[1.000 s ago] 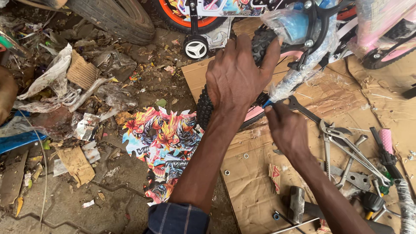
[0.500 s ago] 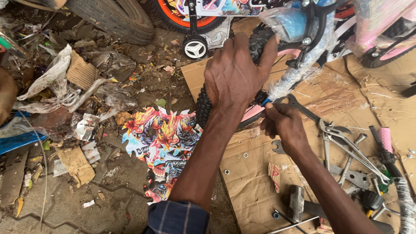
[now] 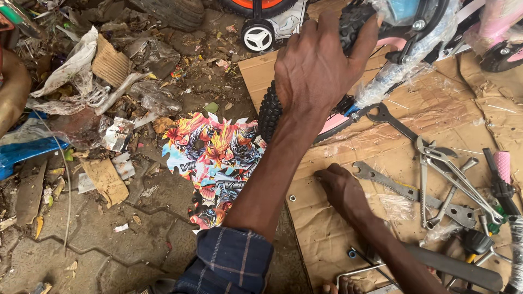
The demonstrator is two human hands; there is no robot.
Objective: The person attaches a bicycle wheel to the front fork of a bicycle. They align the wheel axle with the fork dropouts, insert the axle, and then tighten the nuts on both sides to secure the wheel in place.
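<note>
My left hand is clamped over the top of a small bicycle wheel with a black knobbly tyre and a pink rim, which stands on a sheet of brown cardboard. My right hand rests lower down on the cardboard, its fingers bunched with the tips touching the sheet. It is just left of a flat silver spanner. Whether those fingers pinch anything small is hidden. The plastic-wrapped bicycle frame runs off from the wheel to the upper right.
A second spanner, pliers, a cross wrench and a pink handlebar grip lie on the cardboard at right. A colourful printed sheet lies left of it. Litter covers the ground at left; a white stabiliser wheel sits above.
My right hand has left the wheel's hub area and come down onto the cardboard beside the flat spanner. My left hand keeps its hold on the tyre.
</note>
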